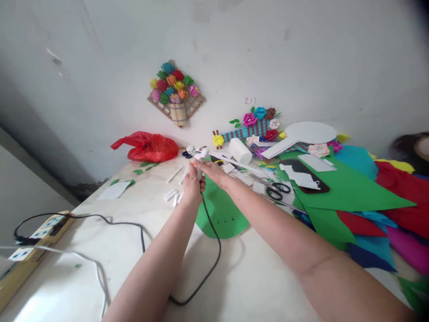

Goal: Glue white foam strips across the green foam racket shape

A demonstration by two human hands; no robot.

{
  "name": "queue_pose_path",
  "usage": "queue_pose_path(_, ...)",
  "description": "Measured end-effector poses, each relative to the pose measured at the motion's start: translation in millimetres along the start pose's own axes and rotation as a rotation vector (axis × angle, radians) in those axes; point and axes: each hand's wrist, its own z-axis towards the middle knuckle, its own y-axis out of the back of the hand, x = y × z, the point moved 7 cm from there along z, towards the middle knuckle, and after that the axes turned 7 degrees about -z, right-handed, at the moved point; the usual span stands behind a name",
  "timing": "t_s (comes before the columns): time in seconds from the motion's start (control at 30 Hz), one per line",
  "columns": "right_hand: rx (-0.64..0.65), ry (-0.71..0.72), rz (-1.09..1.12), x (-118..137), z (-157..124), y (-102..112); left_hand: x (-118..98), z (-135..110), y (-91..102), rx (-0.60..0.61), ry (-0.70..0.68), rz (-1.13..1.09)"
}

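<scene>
A white glue gun (201, 155) with a small orange glow is up over the far part of the table, its black cable (218, 250) looping down toward me. My left hand (192, 182) is closed around its handle. From the right, my right hand (213, 173) reaches across with its fingers closed against the gun's body; the fingertips are partly hidden. Below both hands lies a rounded green sheet (221, 212) with several dark dots. Short white sticks (170, 195) lie just left of my left hand.
A red plastic bag (152, 147) sits at the back left, and a power strip (42, 232) at the left edge. Black-handled scissors (278, 191), a phone (318, 185), a white roll (240, 151) and coloured sheets (362, 188) crowd the right. Paper flowers (172, 82) hang on the wall.
</scene>
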Motion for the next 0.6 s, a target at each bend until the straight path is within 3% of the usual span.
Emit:
queue_pose_path(0.07, 0.08, 0.153, -0.024, 5, 0, -1, -5, 6, 9.7, -0.045, 0.043, -0.066)
queue_pose_path(0.13, 0.047, 0.211, -0.095, -3, 6, 7, -11, 10, 14.1, -0.048, 0.065, -0.12)
queue_pose_path(0.23, -0.151, -0.025, -0.382, -45, 25, 32, -15, 14, 15.0, -0.043, 0.083, -0.189)
queue_pose_path(0.3, -0.214, -0.129, -0.653, -66, 38, 43, -12, 15, 14.9, -0.062, 0.125, -0.22)
queue_pose_path(0.43, -0.137, -0.14, -0.998, -85, 60, 42, -4, 16, 16.7, -0.107, 0.205, -0.254)
queue_pose_path(0.6, -0.019, -0.163, -1.155, -96, 80, 28, -2, 20, 22.8, -0.133, 0.235, -0.287)
